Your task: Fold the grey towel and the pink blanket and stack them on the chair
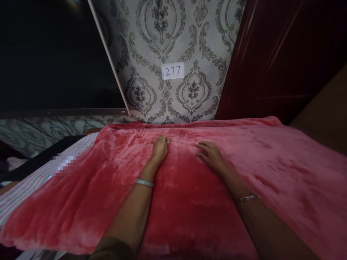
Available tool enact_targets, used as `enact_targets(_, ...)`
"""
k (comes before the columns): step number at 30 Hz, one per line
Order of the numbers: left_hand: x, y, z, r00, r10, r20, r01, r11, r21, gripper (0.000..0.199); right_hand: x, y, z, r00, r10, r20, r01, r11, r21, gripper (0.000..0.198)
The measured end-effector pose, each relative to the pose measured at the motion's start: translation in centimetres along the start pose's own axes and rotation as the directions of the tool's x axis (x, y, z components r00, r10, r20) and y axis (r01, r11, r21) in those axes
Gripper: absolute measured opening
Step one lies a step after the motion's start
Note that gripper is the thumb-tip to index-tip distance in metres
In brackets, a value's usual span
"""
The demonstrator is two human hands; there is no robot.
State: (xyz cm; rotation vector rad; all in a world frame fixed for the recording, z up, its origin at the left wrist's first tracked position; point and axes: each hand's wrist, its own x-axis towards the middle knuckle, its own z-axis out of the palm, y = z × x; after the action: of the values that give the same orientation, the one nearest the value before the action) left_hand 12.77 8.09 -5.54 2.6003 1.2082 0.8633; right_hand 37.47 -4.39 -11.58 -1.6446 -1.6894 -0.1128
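A red, plush blanket (189, 195) lies spread over the surface in front of me, its pile brushed into lighter pink and darker red patches. Towards its far side, my left hand (160, 148) rests with the fingers curled down and closed on the fabric. To the right of it, my right hand (211, 154) lies on the blanket with thumb and fingers apart, holding nothing. A pale bangle (144, 182) circles my left wrist, and a thin metal bracelet (248, 198) is on my right.
A striped cloth (32, 184) shows beneath the blanket at the left. Behind stands a patterned wall (168, 39) with a paper label (172, 70) reading 277. A large dark screen (54, 57) fills the upper left; a glossy dark red panel (265, 61) stands at the right.
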Motion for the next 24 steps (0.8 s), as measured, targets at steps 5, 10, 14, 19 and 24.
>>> enact_targets(5, 0.2, 0.6, -0.5, 0.996, 0.045, -0.072, -0.045, 0.999, 0.003, 0.017, 0.1, -0.3, 0.1, 0.999, -0.044, 0.002, 0.044, 0.998, -0.033, 0.039)
enact_targets(10, 0.2, 0.9, -0.7, 0.991, 0.104, -0.083, -0.103, 0.994, 0.022, 0.016, 0.7, -1.3, -0.4, 0.996, -0.033, -0.086, 0.029, 0.999, -0.046, 0.023)
enact_targets(14, -0.2, 1.4, -1.1, 0.992, 0.098, -0.079, -0.097, 0.995, 0.026, 0.016, 0.7, -2.2, -1.6, 0.986, -0.013, -0.166, -0.001, 0.996, -0.085, 0.026)
enact_targets(19, -0.9, 1.9, -1.4, 0.998, 0.05, -0.046, -0.049, 0.998, 0.034, 0.018, 0.1, -2.5, -2.4, 0.993, 0.014, -0.114, -0.018, 0.999, -0.031, 0.028)
enact_targets(24, -1.5, 2.2, -1.0, 1.0, 0.014, 0.027, -0.015, 0.998, 0.055, 0.025, -0.6, -2.1, -2.1, 0.999, 0.015, 0.03, -0.014, 1.0, -0.003, 0.033)
